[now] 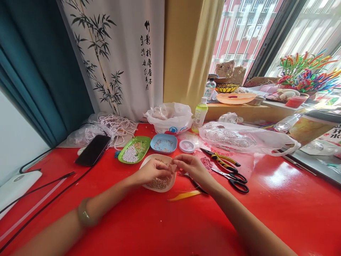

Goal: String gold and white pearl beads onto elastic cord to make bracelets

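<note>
My left hand [157,170] hovers over a pale pink dish [160,191] of small gold beads [159,182]. Its thumb and fingers are pinched together, and what lies between them is too small to make out. Just to the right, my right hand [190,168] is also in a pinch, its fingertips close to those of the left. Behind the hands stand a blue dish [163,150] with a few small pieces and a green dish [145,140] with white and gold beads. A small round clear container [187,146] sits beside the blue dish.
Yellow-black pliers [223,161], black-handled scissors [234,180] and red beads [206,163] lie right of my hands. A yellow-handled tool [186,195] is nearer. Plastic bags [170,122], a bottle [199,115] and bead strings [119,126] line the back. A phone [93,151] lies left.
</note>
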{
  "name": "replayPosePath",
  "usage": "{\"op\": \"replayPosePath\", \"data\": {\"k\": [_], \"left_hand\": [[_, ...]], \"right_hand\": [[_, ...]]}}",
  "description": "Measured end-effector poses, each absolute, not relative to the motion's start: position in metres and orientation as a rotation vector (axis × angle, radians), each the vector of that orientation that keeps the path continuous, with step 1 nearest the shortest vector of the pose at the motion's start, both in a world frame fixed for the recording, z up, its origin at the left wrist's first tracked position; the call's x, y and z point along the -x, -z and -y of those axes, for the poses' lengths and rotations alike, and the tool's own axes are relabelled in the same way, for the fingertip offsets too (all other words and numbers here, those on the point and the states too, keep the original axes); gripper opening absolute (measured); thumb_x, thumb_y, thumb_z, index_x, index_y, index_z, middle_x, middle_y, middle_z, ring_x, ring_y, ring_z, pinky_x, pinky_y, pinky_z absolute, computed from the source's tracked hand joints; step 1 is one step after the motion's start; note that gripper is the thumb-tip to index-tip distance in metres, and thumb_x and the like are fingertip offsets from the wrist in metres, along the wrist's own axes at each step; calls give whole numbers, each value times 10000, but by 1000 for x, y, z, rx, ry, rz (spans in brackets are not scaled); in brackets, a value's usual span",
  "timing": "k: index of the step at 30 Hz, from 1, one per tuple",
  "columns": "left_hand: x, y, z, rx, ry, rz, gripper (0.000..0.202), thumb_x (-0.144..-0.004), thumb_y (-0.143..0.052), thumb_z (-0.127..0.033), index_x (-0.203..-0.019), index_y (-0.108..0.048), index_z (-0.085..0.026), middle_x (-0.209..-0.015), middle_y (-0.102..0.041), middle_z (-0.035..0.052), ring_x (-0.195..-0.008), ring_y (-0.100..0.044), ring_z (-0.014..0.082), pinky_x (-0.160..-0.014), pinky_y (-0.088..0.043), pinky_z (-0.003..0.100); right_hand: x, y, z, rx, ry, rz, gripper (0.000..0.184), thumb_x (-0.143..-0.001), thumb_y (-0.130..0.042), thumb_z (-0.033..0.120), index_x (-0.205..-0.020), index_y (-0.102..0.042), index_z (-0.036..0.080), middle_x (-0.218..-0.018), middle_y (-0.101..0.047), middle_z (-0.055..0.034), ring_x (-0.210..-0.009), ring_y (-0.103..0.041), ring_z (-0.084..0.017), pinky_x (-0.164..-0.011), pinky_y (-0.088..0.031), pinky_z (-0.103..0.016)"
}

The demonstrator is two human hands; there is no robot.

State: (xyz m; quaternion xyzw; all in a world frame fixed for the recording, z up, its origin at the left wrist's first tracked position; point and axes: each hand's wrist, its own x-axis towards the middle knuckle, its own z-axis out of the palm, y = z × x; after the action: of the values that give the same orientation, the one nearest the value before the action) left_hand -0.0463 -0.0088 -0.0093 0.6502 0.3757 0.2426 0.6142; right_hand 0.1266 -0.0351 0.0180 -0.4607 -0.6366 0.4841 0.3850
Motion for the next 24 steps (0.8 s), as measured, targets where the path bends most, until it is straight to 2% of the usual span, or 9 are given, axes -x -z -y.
{"op": "replayPosePath", "data": {"k": [4,7,11,15,20,24], "left_hand": [[50,6,3,-1259,-718,-933,267,-583,-670,-312,-753,-658,-107,-705,-648,55,-599,-553,103,-596,-438,212],[52,5,0,-1096,-827,-922,278,-551,-702,-288,-750,-652,-101,-695,-648,57,-599,-558,92,-614,-449,207],[53,2,-1,-994,-910,-909,263,-552,-711,-252,-754,-650,-95,-695,-648,57,-608,-566,84,-600,-451,183],[53,1,-2,-957,-927,-893,249,-549,-715,-236,-744,-654,-93,-686,-643,51,-587,-559,74,-585,-451,174],[60,2,-11,-971,-990,-915,254,-544,-719,-244,-745,-659,-99,-642,-624,30,-549,-544,55,-548,-435,156],[67,2,-17,-957,-1082,-933,254,-531,-724,-233,-736,-654,-100,-682,-638,43,-568,-552,60,-581,-441,168]], "right_hand": [[-145,-30,29,1293,-1043,1874,242,-775,-454,340,-762,-607,153,-698,-597,-16,-630,-538,-114,-546,-404,-216],[-151,-32,28,1260,-1034,2036,280,-796,-419,362,-758,-602,155,-720,-605,-25,-677,-544,-131,-585,-409,-236],[-144,-28,30,1245,-1183,2065,230,-766,-468,341,-812,-596,155,-716,-602,-23,-664,-549,-129,-583,-413,-238],[-139,-24,31,1310,-1272,1998,192,-709,-531,298,-817,-599,154,-616,-578,-4,-574,-546,-118,-512,-399,-222],[-148,-23,24,1324,-1146,2058,164,-720,-494,283,-708,-605,162,-586,-571,0,-533,-521,-111,-487,-392,-223],[-159,-21,15,1461,-959,2058,169,-719,-487,296,-700,-606,178,-638,-622,-26,-589,-572,-151,-514,-431,-253]]}}
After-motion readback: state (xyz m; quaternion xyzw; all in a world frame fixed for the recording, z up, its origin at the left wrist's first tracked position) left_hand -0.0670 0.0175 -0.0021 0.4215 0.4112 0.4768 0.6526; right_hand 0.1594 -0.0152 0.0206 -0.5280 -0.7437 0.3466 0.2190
